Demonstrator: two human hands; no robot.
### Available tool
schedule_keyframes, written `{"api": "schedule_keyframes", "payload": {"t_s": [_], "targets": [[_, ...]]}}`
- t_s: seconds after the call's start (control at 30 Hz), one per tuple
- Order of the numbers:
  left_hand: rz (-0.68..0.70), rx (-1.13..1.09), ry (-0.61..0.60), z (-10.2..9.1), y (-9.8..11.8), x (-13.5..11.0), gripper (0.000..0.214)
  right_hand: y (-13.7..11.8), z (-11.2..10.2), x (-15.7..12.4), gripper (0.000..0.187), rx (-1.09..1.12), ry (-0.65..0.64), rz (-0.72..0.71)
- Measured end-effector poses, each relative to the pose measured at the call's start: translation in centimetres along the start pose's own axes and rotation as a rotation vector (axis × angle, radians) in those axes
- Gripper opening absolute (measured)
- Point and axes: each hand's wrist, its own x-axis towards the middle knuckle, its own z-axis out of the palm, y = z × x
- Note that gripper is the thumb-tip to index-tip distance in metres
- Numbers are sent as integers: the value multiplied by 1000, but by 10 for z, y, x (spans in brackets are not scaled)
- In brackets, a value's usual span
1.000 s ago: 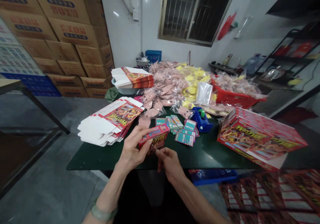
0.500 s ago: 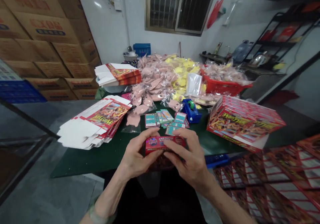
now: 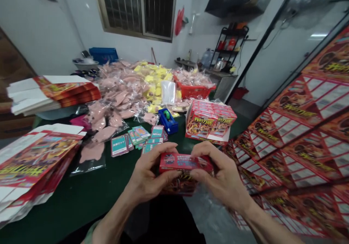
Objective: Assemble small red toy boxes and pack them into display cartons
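Observation:
A small red printed carton (image 3: 185, 163) is held between both hands, above the front edge of the green table (image 3: 109, 189). My left hand (image 3: 154, 171) grips its left end, thumb on the near face and fingers behind. On its right end, my right hand (image 3: 215, 167) is closed the same way. Just beyond the carton lie several small piles of teal-backed cards (image 3: 120, 146). A blue tape dispenser (image 3: 168, 121) with green tape stands behind them. To its right, similar red cartons (image 3: 207, 120) sit packed in an open display box.
Flat printed cartons (image 3: 40, 156) are stacked at left, with more (image 3: 65, 91) behind. Bagged pink plush pieces (image 3: 117, 87) and yellow ones (image 3: 152, 76) heap at the back beside a red basket (image 3: 193, 90). Tall stacks of filled display boxes (image 3: 297, 116) rise at right.
The view has swung right, toward the stacked display boxes. The carton stays in both hands, and the right fingers have moved from its top face to wrap its right end.

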Motion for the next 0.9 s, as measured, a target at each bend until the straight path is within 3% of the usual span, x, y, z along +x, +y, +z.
{"api": "schedule_keyframes", "payload": {"t_s": [0.13, 0.27, 0.37, 0.53, 0.7, 0.8, 0.9], "targets": [[8, -58, -165, 9, 7, 4, 46, 8, -17, 4, 34, 218, -355, 347], [-14, -120, -264, 9, 8, -1, 50, 15, -21, 8, 41, 404, -559, 420], [-66, -148, -281, 8, 5, -6, 51, 13, -17, 7, 33, 381, -553, 400], [-84, -106, -302, 5, 4, -7, 51, 12, -13, 0, 15, 87, -352, 249], [-108, -103, -327, 13, 4, 1, 51, 6, -23, -4, 27, -2, -518, 163], [-142, -167, -311, 22, -3, 5, 55, 3, -40, -3, 29, -280, -540, 101], [-135, -200, -179, 22, -11, 9, 60, 17, -81, 6, 20, -392, -456, 128]]}}
